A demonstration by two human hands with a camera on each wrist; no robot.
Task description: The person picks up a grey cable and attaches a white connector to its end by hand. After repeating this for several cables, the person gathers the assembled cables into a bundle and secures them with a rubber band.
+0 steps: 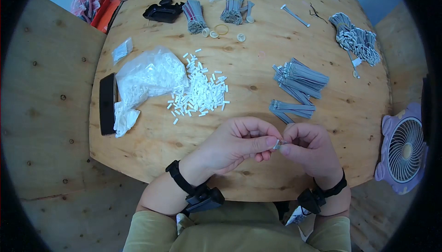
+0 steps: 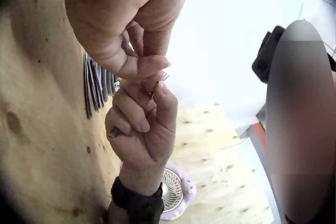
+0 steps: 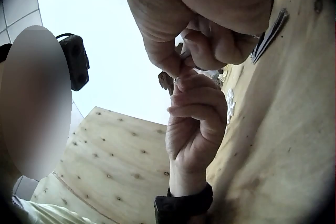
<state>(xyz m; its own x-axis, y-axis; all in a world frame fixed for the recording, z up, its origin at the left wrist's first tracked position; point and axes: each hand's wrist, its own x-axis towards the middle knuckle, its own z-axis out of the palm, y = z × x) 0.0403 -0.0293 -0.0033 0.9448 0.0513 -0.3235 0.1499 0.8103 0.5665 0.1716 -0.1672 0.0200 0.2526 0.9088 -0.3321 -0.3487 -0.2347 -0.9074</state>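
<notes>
In the head view my left hand (image 1: 241,143) pinches a small white plastic connector housing (image 1: 276,145) between thumb and forefinger. Right against it, the thumb and forefinger of my right hand (image 1: 309,147) pinch the end of a short grey ribbon cable (image 2: 114,132). Most of this cable is hidden in the curled right fingers; a bit of it shows below them in the left wrist view. Both sets of fingertips meet just above the table's near part. Beyond the right hand lie bundles of cut grey ribbon cables (image 1: 301,79) and a smaller stack (image 1: 294,108).
A pile of white housings (image 1: 202,88) lies beside a clear plastic bag (image 1: 154,72) and a dark phone (image 1: 107,104). Tied cable bundles (image 1: 194,16) and a black tray (image 1: 163,11) stand far back. More cables (image 1: 354,40) lie far right, above a purple fan (image 1: 405,150).
</notes>
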